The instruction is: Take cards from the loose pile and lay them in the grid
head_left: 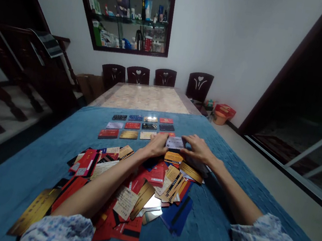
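A loose heap of plastic cards [137, 190] in red, gold, blue and white lies on a blue cloth [34, 165]. Beyond it, cards sit in neat rows [138, 127]. Both my hands reach past the heap to a white card [175, 142] at the right end of the nearest row. My left hand [157, 144] pinches its left edge with curled fingers. My right hand [198, 147] grips its right edge, fingers bent over it.
The blue cloth covers the near part of a long table; the far part shows a pale marble top [146, 98]. Several dark chairs [162, 76] stand at the far end. A staircase railing [21, 57] rises at left. A glass door frame [320, 154] runs along the right.
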Motion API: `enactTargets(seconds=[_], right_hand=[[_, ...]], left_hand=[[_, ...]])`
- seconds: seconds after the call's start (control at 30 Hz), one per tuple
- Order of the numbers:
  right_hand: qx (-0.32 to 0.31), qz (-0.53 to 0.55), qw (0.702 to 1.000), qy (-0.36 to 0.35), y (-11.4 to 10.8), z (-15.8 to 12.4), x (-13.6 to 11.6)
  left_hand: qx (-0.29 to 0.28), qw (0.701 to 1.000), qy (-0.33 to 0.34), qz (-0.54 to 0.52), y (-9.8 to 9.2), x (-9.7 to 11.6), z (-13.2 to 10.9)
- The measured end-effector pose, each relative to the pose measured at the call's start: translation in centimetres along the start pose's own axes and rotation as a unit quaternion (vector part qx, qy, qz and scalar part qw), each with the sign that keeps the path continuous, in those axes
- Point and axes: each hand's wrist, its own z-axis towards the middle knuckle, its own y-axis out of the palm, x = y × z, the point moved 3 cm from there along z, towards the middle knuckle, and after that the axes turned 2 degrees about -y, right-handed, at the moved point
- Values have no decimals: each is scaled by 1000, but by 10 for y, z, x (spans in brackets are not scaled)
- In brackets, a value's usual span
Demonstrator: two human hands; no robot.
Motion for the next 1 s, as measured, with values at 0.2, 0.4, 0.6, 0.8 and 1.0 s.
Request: enactTargets(seconds=[0.2,0.4,0.6,0.8,1.0], right_hand=[[-15,-3,1000,-16,-4,5,-15],[-26,-9,999,-28,-8,17,-30],[-60,-20,997,-41,-13,34,-53],[-80,-21,994,-65,-12,58,-75],[-87,-19,992,-85,-11,84,-101]], left_hand=[[-5,999,5,34,-5,-14,-10],[-13,997,9,80,-13,-29,-18],[-31,995,-6,91,-28,-41,-29],[-41,993,-22,112,-43,-64,-39],[-47,989,-38,137,-57,-94,-44]])
